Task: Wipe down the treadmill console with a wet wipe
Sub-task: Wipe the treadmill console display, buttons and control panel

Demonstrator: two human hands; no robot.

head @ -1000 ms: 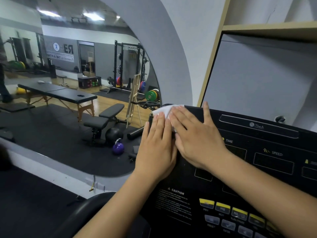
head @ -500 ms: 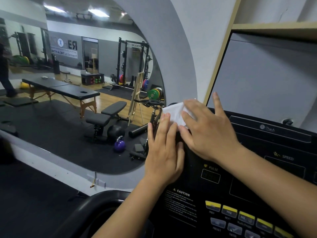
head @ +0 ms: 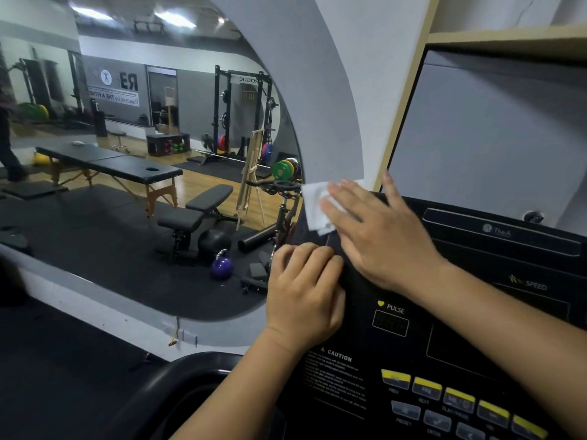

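Head view: nearest, the left hand (head: 305, 296) curls against the treadmill console's (head: 460, 315) left edge, grip unclear. Beyond, the right hand (head: 381, 239) lies spread flat, pressing the wet wipe (head: 313, 206) on the top-left corner; the console's length runs rightward from there.

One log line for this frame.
step: wiping | right hand: presses wet wipe on console top-left corner | left hand: curled, on console edge

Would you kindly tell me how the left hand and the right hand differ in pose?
The left hand has curled fingers; the right hand lies flat with straight fingers. The right hand presses the wipe; the left hand touches no wipe. Both rest on the console.
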